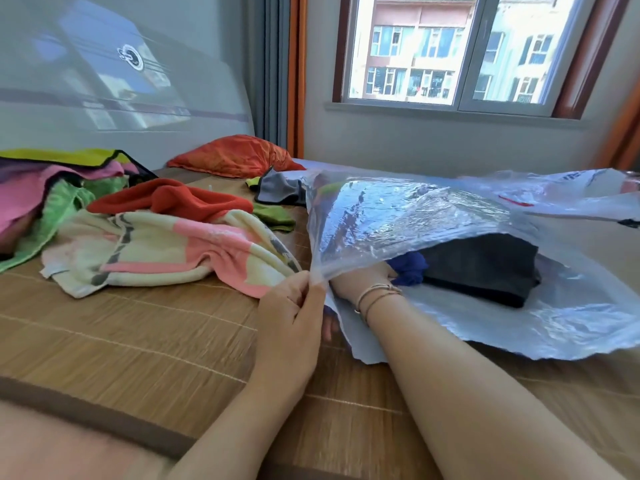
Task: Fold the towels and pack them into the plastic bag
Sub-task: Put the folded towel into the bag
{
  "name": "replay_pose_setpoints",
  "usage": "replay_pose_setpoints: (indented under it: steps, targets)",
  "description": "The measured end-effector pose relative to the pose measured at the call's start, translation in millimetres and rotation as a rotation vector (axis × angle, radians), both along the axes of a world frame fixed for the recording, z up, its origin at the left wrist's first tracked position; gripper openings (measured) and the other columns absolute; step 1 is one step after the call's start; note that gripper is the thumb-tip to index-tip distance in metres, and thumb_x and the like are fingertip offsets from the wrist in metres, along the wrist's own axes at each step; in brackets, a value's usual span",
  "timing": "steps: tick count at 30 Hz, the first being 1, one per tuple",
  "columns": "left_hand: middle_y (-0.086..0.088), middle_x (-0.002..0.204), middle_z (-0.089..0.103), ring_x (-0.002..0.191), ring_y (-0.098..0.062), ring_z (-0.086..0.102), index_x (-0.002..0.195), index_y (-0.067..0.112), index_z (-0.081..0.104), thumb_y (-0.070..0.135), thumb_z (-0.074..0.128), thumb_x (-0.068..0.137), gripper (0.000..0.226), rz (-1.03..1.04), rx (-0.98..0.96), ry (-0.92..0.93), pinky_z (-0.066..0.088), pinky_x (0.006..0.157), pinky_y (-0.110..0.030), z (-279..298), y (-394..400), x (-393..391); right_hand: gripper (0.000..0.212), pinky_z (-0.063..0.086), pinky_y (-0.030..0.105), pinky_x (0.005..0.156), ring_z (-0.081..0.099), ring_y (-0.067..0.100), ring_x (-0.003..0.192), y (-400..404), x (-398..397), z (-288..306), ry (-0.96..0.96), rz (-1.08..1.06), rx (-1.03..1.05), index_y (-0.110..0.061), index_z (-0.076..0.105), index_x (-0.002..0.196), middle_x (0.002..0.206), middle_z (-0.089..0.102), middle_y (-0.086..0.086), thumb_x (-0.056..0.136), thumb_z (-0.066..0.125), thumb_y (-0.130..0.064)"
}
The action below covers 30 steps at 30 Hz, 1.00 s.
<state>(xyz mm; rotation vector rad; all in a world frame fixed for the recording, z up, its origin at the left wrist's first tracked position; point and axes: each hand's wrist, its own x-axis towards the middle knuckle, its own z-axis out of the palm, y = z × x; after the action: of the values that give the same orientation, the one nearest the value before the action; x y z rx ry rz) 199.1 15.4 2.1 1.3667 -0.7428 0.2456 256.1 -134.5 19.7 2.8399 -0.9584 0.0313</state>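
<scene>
Your left hand (294,313) pinches the upper lip of the clear plastic bag (433,216) between thumb and curled fingers, lifting that edge so the mouth gapes toward you. Your right hand (360,278) reaches inside the mouth, wrist ringed by thin bracelets (375,296); its fingers are hidden behind the film and a crumpled blue cloth (410,268), so you cannot tell whether they are clenched or loose, though the hand sits right against that cloth. Just beside the blue cloth, deeper in the bag, lies a folded dark grey towel (485,268), flat and squared, resting on the bag's lower sheet.

The bag's lower edge lies ragged on the woven bamboo mat (138,341), which shows open surface in front of your left hand and toward you. The bag's far side billows up, glossy and wrinkled, near a second printed plastic sheet (581,192).

To your left, unfolded towels lie heaped: a cream towel with pink blocks and grey stripes (166,251) lies nearest, its corner almost reaching your left hand; a red towel (173,199) is draped behind it; green cloth (59,209) and pink cloth (20,192) are piled at the far left under a yellow, black-edged piece (69,155). A small grey cloth (277,190) and a green one (273,216) sit near the bag's far corner. An orange pillow (235,155) rests by the headboard.
</scene>
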Motion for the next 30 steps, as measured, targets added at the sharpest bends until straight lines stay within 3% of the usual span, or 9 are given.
replay_pose_setpoints:
  steps: [2,5,8,12,15,17,19,24,30]
  targets:
    - [-0.018,0.051,0.044,0.047,-0.027,0.042,0.063,-0.004,0.044,0.028,0.048,0.093,0.043,0.028,0.010,-0.005,0.033,0.047,-0.035,-0.1,1.3,1.1,0.041,0.041,0.051,0.097,0.034,0.035,0.133,-9.0,-16.3,-5.5,-0.123,0.159,0.080,-0.024,0.040,0.138,0.146,0.038,0.009,0.099,0.034,-0.037]
    - [-0.024,0.057,0.045,0.053,-0.036,0.046,0.067,-0.006,0.046,0.037,0.051,0.086,0.047,0.056,0.025,0.042,0.042,0.054,-0.049,3.2,7.0,-1.4,0.062,0.016,0.059,0.112,-0.001,0.029,0.148,-7.6,-57.3,-13.1,-0.221,0.287,0.303,-0.027,0.012,0.153,0.162,0.004,0.002,0.100,0.026,-0.053]
    - [-0.018,0.056,0.054,0.054,-0.031,0.053,0.066,-0.003,0.050,0.038,0.061,0.091,0.050,0.104,0.040,0.099,0.046,0.061,-0.044,8.7,15.7,-15.1,0.060,0.006,0.059,0.115,-0.013,0.025,0.148,9.1,-101.2,-17.3,-0.180,0.337,0.341,-0.037,0.000,0.153,0.162,-0.011,-0.001,0.101,0.025,-0.052]
    - [-0.015,0.068,0.061,0.051,-0.004,0.056,0.079,-0.003,0.056,0.039,0.064,0.089,0.043,0.153,-0.004,0.232,0.042,0.058,-0.015,15.1,35.9,-46.4,0.055,0.013,0.052,0.118,0.001,0.024,0.149,38.8,-141.3,-6.9,-0.249,0.363,0.357,-0.036,0.009,0.153,0.163,0.005,0.000,0.102,0.026,-0.048]
    - [-0.002,0.061,0.059,0.058,-0.009,0.057,0.073,0.008,0.054,0.031,0.059,0.093,0.031,0.251,-0.060,0.356,0.045,0.068,-0.024,8.2,66.3,-65.0,0.039,0.037,0.039,0.102,0.041,0.029,0.124,71.3,-154.2,3.3,-0.558,0.388,0.251,-0.017,0.044,0.134,0.134,0.047,0.009,0.099,0.042,-0.035]
    - [0.008,0.053,0.055,0.060,-0.013,0.055,0.071,0.011,0.051,0.029,0.055,0.095,0.030,0.272,-0.131,0.471,0.047,0.073,-0.034,4.8,92.4,-73.6,0.012,0.041,0.034,0.082,0.046,0.023,0.095,98.7,-160.7,11.6,-0.763,0.481,0.183,-0.015,0.050,0.101,0.102,0.051,0.004,0.093,0.051,-0.023]
    - [0.009,0.049,0.054,0.061,-0.015,0.054,0.071,0.011,0.051,0.025,0.052,0.096,0.029,0.297,-0.152,0.537,0.047,0.072,-0.036,4.2,120.9,-72.8,0.011,0.039,0.031,0.072,0.044,0.019,0.083,130.1,-159.9,17.0,-0.832,0.616,0.218,-0.017,0.043,0.089,0.090,0.047,0.000,0.089,0.054,-0.015]
    - [-0.001,0.064,0.060,0.064,-0.017,0.059,0.078,0.012,0.054,0.020,0.051,0.096,0.020,0.301,-0.096,0.603,0.050,0.073,-0.036,18.1,171.8,-56.5,0.020,0.045,0.032,0.088,0.051,0.022,0.103,185.3,-116.6,8.7,-0.609,0.697,0.369,-0.013,0.051,0.112,0.116,0.050,0.006,0.093,0.051,-0.019]
    - [-0.001,0.070,0.066,0.066,-0.014,0.061,0.082,0.014,0.057,0.019,0.050,0.096,0.016,0.255,-0.005,0.724,0.048,0.074,-0.032,15.8,209.0,-40.0,0.050,0.022,0.049,0.115,0.024,0.035,0.141,165.5,-34.3,-5.2,-0.338,0.258,0.339,-0.008,0.056,0.128,0.150,0.029,0.024,0.098,0.035,-0.042]
